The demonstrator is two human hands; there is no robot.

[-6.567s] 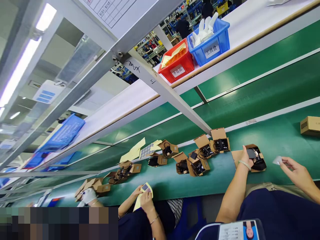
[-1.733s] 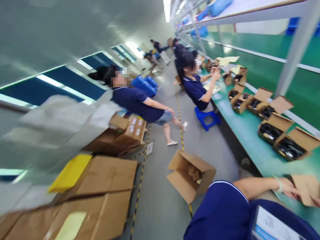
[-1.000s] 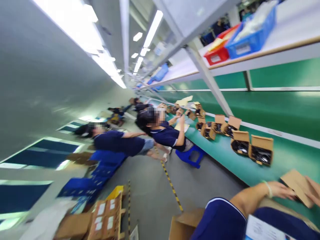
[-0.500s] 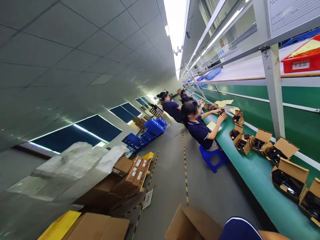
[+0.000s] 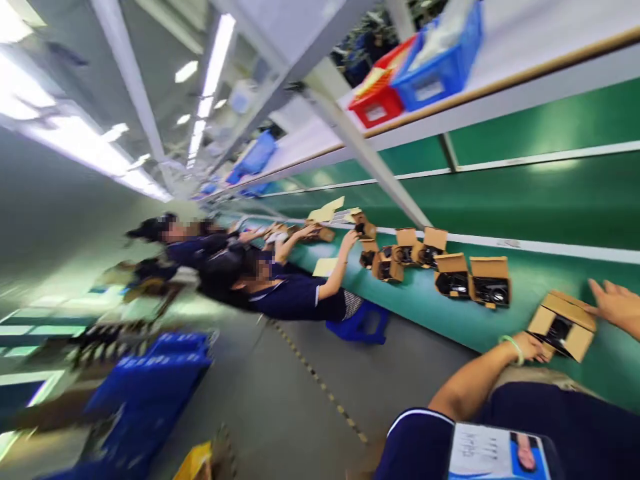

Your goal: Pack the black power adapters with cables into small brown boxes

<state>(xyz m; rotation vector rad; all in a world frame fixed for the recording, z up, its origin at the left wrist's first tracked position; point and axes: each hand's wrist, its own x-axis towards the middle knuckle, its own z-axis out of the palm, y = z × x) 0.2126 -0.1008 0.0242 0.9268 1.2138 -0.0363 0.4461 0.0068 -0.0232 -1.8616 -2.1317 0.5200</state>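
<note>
A small brown cardboard box [image 5: 577,335] stands with its flaps partly up on the green workbench in front of me. Something black shows inside it, too small to name. My left hand [image 5: 530,347], with a pale green band on the wrist, grips the box's near left corner. On the far right, my right hand [image 5: 615,305] has its fingers spread, and one finger reaches the box's edge. Beside this box are two lidded-open boxes [image 5: 491,270] holding black cables and parts.
Several more open boxes [image 5: 433,239] line the green bench [image 5: 480,327] leftward. A co-worker in a dark shirt [image 5: 290,298] sits there on a blue stool [image 5: 367,327], arms over the bench. A slanting post [image 5: 370,160] and a shelf with red [image 5: 375,110] and blue bins [image 5: 435,80] rise behind.
My view has swung right toward the bench. Both my hands and the box between them have come into sight. The co-worker's hand has moved to a box on the bench.
</note>
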